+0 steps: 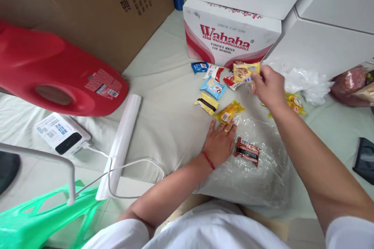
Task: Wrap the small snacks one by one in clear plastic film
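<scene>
Left hand (220, 142) flat, fingers spread, palm down on edge of clear plastic bag (257, 171), holding nothing; red string on its wrist. Brown snack packet (247, 151) lies on the bag just beside that hand. Orange packet (229, 111) touches left fingertips; yellow packet with black stripe (207, 103) just left of it. Further out, right hand (269, 85) pinches a yellow cookie packet (245, 71), lifted above the sheet. Near it, light blue packet (213, 87), red-white packets (214, 72), dark blue packet (199, 66). Behind them, Wahaha carton (230, 33). Far left, red jug (55, 72).
</scene>
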Motion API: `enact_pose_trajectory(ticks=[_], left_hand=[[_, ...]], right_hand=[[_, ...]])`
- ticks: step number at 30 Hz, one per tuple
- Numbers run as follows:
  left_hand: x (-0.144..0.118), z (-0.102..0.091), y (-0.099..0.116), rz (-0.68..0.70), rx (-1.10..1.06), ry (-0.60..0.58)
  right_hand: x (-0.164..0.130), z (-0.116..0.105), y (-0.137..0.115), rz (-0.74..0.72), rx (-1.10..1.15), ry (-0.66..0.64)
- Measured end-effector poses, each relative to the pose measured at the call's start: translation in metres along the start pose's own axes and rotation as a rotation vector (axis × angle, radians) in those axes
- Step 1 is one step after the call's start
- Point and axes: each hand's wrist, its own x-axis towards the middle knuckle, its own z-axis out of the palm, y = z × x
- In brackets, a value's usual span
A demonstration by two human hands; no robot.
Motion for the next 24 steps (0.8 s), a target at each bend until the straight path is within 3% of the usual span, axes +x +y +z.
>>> enact_pose_trajectory(ticks=[4, 7, 9, 13, 16, 18, 20, 22, 24], left_hand=[[0.001, 0.000, 0.000, -0.019, -0.024, 0.006], [0.002, 0.001, 0.000, -0.015, -0.019, -0.010], [0.002, 0.001, -0.001, -0.012, -0.002, -0.012], [0.002, 0.003, -0.001, -0.022, 0.015, 0.002], [0.003, 0.003, 0.000, -0.028, 0.022, 0.004], [0.003, 0.003, 0.002, -0.029, 0.041, -0.002], [0.003, 0.003, 0.003, -0.026, 0.062, -0.006], [0.002, 0.003, 0.004, -0.035, 0.078, -0.004], [0.001, 0.004, 0.005, -0.054, 0.083, 0.004]], right_hand=[[-0.112, -0.051, -0.008, 0.473, 0.530, -0.084], [-0.184, -0.056, -0.015, 0.718, 0.693, -0.121], [-0.216, -0.046, -0.015, 0.765, 0.648, -0.122], [-0.242, -0.037, -0.008, 0.585, 0.110, -0.083], [-0.236, -0.043, -0.007, 0.267, -0.166, -0.033], [-0.225, -0.045, -0.008, 0.016, -0.191, -0.173], [-0.213, -0.042, -0.007, -0.141, -0.219, -0.366], [-0.204, -0.037, -0.003, -0.160, -0.251, -0.489], [-0.203, -0.034, 0.003, -0.139, -0.256, -0.523]])
